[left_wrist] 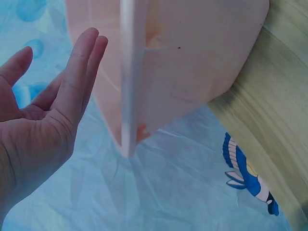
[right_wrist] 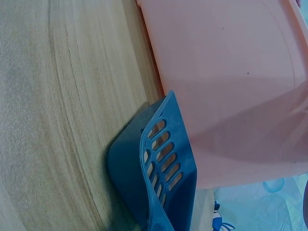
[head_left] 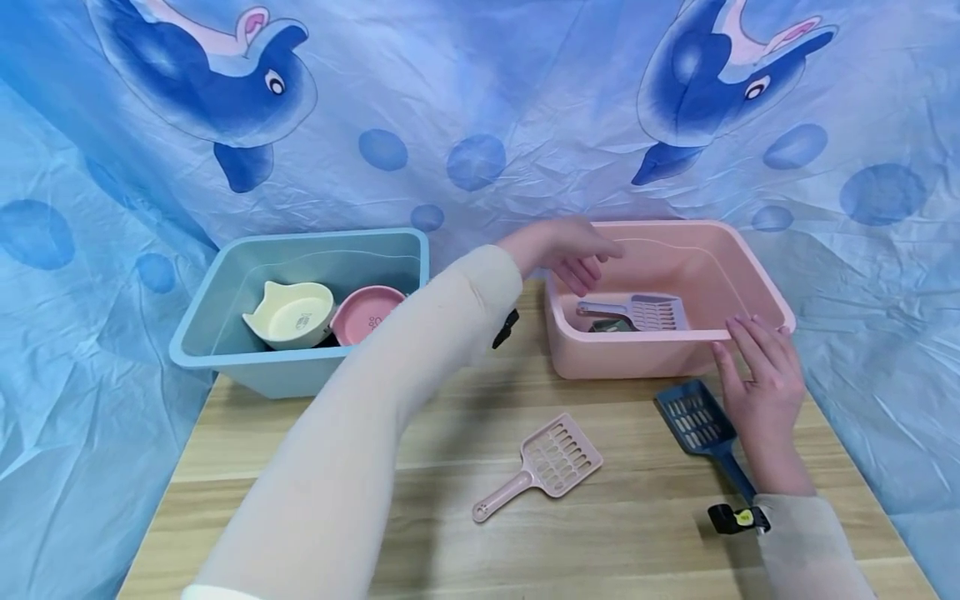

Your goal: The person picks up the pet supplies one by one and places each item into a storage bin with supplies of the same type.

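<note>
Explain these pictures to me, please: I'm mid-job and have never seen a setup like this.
There's no robot here: these are a person's bare hands. The wide picture comes from a camera on the head, looking forward and down; the other two come from one camera on each wrist.

On the wooden table stand a blue bin containing a cream bowl and a pink bowl, and a pink bin containing a lavender scoop. A pink scoop and a dark blue scoop lie in front of the pink bin.

The left hand, at that bin's left end, holds nothing; the right hand touches its front rim.
</note>
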`<state>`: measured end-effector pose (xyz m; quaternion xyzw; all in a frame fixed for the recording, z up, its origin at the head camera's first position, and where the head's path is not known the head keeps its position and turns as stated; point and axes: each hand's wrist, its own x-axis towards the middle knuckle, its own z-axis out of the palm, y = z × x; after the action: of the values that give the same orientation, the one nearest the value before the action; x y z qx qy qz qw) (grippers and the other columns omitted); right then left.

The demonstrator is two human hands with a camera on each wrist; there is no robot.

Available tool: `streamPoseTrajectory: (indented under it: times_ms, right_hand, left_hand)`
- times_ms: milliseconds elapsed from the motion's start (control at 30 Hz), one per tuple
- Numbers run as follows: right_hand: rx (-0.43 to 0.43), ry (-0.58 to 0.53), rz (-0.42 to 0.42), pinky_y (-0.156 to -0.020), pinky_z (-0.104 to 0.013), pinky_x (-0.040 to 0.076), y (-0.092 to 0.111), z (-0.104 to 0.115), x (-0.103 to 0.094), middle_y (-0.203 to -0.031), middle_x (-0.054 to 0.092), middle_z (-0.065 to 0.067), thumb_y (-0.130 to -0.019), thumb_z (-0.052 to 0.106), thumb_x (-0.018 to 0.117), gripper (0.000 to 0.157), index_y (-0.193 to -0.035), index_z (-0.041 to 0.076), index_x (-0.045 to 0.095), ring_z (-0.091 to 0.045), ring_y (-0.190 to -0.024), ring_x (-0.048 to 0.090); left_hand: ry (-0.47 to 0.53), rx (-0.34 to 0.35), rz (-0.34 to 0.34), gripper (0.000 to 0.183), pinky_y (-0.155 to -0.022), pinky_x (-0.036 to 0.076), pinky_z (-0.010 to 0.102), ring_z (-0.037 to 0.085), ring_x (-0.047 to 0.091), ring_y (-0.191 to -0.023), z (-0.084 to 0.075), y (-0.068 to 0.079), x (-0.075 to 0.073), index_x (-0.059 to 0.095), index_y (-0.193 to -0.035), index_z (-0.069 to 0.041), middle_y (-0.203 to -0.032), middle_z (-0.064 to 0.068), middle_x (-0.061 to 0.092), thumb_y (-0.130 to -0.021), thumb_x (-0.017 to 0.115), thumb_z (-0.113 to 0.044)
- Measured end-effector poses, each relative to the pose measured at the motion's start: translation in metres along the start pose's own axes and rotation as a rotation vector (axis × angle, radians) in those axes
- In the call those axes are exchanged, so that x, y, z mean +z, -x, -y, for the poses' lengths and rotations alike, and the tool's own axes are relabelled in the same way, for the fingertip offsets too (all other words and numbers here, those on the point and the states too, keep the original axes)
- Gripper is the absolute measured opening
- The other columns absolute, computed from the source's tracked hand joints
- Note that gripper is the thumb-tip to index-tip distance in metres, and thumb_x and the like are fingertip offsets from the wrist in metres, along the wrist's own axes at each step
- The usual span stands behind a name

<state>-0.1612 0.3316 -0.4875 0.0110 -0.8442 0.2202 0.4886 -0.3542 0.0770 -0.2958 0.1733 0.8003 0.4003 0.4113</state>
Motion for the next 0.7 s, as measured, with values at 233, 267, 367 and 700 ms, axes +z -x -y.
streamPoseTrajectory:
  times_ms: [233, 267, 367, 700]
  right_hand:
    - [0.004, 0.002, -0.004, -0.129, -0.050, 0.033, 0.000, 0.000, 0.000, -0.131, 0.072, -0.024, -0.096, 0.019, 0.081, 0.039, -0.131, 0.003, 0.075, -0.044, -0.132, 0.063]
    - [0.002, -0.001, -0.005, -0.129, -0.051, 0.033, 0.000, 0.000, 0.000, -0.131, 0.072, -0.023, -0.096, 0.019, 0.081, 0.039, -0.130, 0.002, 0.075, -0.044, -0.132, 0.063]
    - [-0.002, -0.003, -0.008, -0.128, -0.051, 0.033, -0.001, 0.001, -0.001, -0.131, 0.073, -0.023, -0.096, 0.018, 0.081, 0.038, -0.129, 0.002, 0.075, -0.043, -0.132, 0.063]
    - [-0.013, -0.021, -0.016, -0.127, -0.052, 0.035, -0.002, 0.006, -0.003, -0.129, 0.073, -0.025, -0.096, 0.018, 0.080, 0.037, -0.128, 0.001, 0.076, -0.045, -0.130, 0.064]
  left_hand:
    - [-0.028, 0.063, -0.022, 0.057, -0.083, 0.067, 0.037, 0.029, 0.074, -0.114, 0.007, 0.041, -0.005, 0.055, -0.151, -0.004, -0.135, 0.018, 0.069, -0.107, 0.066, -0.038]
    - [-0.028, 0.070, -0.026, 0.057, -0.083, 0.067, 0.038, 0.030, 0.074, -0.115, 0.009, 0.048, -0.006, 0.054, -0.152, -0.004, -0.134, 0.018, 0.068, -0.107, 0.066, -0.037]
    - [-0.049, 0.078, -0.022, 0.057, -0.084, 0.067, 0.040, 0.030, 0.074, -0.116, 0.016, 0.066, -0.004, 0.052, -0.152, -0.003, -0.134, 0.018, 0.068, -0.107, 0.067, -0.036]
    - [-0.077, 0.108, -0.004, 0.055, -0.083, 0.067, 0.043, 0.035, 0.072, -0.119, 0.051, 0.110, 0.008, 0.058, -0.147, 0.000, -0.129, 0.023, 0.071, -0.107, 0.067, -0.036]
